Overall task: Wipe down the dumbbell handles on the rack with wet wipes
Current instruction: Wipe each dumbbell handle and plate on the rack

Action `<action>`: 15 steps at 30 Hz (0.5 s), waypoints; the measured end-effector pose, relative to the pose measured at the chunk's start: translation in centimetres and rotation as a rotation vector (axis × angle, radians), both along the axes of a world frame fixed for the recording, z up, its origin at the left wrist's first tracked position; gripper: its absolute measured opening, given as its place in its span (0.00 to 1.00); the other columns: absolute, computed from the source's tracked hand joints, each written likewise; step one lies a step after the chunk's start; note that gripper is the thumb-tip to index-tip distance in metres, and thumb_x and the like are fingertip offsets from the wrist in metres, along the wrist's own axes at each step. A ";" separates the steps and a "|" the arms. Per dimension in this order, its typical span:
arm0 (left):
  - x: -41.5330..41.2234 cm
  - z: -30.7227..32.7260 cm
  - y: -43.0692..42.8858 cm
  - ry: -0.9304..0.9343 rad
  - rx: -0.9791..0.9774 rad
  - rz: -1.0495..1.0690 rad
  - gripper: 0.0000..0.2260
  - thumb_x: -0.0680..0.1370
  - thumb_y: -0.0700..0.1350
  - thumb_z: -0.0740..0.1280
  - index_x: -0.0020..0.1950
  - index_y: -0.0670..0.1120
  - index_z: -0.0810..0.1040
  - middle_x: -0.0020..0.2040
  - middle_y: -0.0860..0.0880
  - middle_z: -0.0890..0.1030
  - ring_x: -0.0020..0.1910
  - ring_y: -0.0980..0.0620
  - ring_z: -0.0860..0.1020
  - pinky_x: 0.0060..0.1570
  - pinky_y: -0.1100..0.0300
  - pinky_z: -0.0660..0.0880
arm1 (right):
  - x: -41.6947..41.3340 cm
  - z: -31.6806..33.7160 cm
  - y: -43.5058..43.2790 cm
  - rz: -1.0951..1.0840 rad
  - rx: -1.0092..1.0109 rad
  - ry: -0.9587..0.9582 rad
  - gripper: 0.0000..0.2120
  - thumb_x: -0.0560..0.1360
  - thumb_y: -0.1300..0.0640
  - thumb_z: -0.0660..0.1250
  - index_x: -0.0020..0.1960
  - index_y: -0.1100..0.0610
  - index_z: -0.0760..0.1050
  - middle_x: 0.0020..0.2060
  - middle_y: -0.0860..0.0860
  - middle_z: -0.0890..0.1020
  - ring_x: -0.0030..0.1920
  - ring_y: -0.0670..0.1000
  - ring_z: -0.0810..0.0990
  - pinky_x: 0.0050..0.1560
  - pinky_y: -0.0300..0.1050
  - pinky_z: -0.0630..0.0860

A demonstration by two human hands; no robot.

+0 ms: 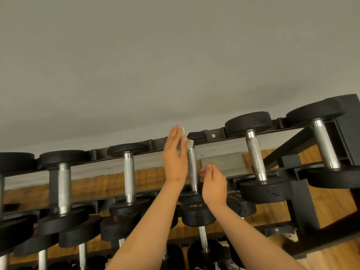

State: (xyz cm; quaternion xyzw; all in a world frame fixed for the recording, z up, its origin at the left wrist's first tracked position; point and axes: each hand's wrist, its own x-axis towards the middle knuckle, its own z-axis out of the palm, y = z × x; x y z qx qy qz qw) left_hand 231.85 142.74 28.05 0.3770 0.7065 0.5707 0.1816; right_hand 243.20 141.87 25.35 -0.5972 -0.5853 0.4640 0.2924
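Wipe (185, 133) in left hand (174, 158) against dumbbell handle (192, 168) on rack (213, 135)

The left hand (174, 158) and the wet wipe (184, 131) hide the far head of the dumbbell (196, 213) from me. I cannot tell whether the right hand (213, 184) grips the handle (192, 168). The leftmost dumbbell (11, 160) and the bottom row (202, 254) run off the frame.

This is a gym's weight area. A long black rack (213, 135) stands against a plain grey wall (175, 55) on a wooden floor (331, 209). Its tiers are lined with black dumbbells (248, 121) with ribbed metal handles (129, 172). One round head (197, 214) bears the number 22.5.
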 end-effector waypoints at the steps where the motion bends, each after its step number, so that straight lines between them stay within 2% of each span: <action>1: 0.2 -0.3 -0.1 0.017 0.002 -0.018 0.19 0.82 0.47 0.62 0.73 0.46 0.69 0.74 0.56 0.66 0.75 0.60 0.61 0.75 0.65 0.57 | 0.0 0.0 0.0 -0.001 0.002 0.004 0.15 0.84 0.55 0.54 0.44 0.55 0.76 0.36 0.48 0.80 0.40 0.46 0.79 0.43 0.44 0.76; 4: -0.8 -1.1 0.4 0.052 -0.011 0.012 0.19 0.83 0.41 0.60 0.74 0.47 0.67 0.76 0.52 0.65 0.77 0.58 0.59 0.78 0.59 0.50 | 0.0 0.2 -0.1 0.000 -0.003 0.014 0.15 0.84 0.55 0.54 0.44 0.55 0.76 0.37 0.47 0.80 0.40 0.45 0.79 0.42 0.39 0.74; 7: -1.3 -1.4 0.7 -0.122 0.034 0.063 0.20 0.82 0.36 0.59 0.72 0.53 0.68 0.75 0.54 0.66 0.76 0.58 0.62 0.77 0.52 0.56 | 0.0 0.2 -0.1 -0.009 -0.004 0.014 0.15 0.84 0.55 0.54 0.44 0.55 0.76 0.37 0.47 0.80 0.41 0.44 0.79 0.42 0.37 0.72; 12: -0.4 -1.6 0.2 -0.217 0.095 0.080 0.20 0.83 0.36 0.58 0.73 0.50 0.68 0.76 0.54 0.65 0.72 0.66 0.62 0.71 0.69 0.61 | -0.1 0.2 -0.1 -0.013 -0.003 0.004 0.15 0.83 0.55 0.54 0.44 0.54 0.76 0.37 0.46 0.79 0.40 0.44 0.79 0.41 0.36 0.72; 15: -1.6 -1.9 0.6 -0.302 0.072 0.155 0.17 0.83 0.38 0.59 0.72 0.45 0.72 0.70 0.55 0.71 0.63 0.75 0.68 0.63 0.76 0.65 | -0.1 0.3 -0.1 -0.008 0.001 -0.014 0.15 0.84 0.55 0.54 0.44 0.55 0.75 0.37 0.46 0.79 0.40 0.43 0.78 0.40 0.34 0.70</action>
